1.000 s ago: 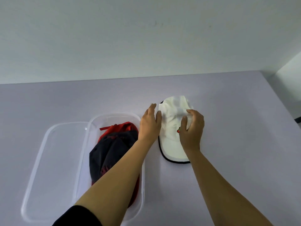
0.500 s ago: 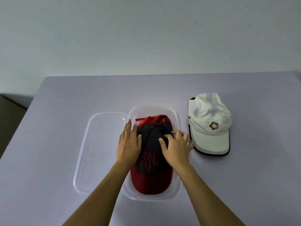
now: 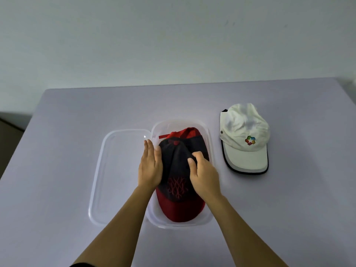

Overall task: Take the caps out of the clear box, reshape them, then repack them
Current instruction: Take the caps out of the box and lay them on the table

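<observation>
Reaching into the clear box (image 3: pixel 179 225), both hands meet the dark cap (image 3: pixel 177 170), whose red brim points toward the person.

**Risks.** The right hand's hold is on soft crown fabric only. A pull from there may slip off, or crease the crown it is meant to reshape. A second, red cap (image 3: pixel 190 132) lies under and behind the dark one, its strap poking out at the far end, and it could catch and come up with it. The dark cap nearly fills the box from wall to wall, so a lift may drag the light box along or knock the lid (image 3: pixel 115 170), which lies flat against the box's left side.

**Grip and object.** The left hand (image 3: pixel 150 166) is flat with its fingers straight and together. It presses the crown's left flank, just inside the left wall, and grasps nothing. The right hand (image 3: pixel 204 174) has its fingers curled onto the right of the crown with the thumb opposite, apparently pinching a fold of cloth. The crown thus sits between the two hands, and the brim lies below both wrists, ungripped. The white cap (image 3: pixel 244 139) rests on the table (image 3: pixel 77 132) to the right of the box, apart from both hands.
</observation>
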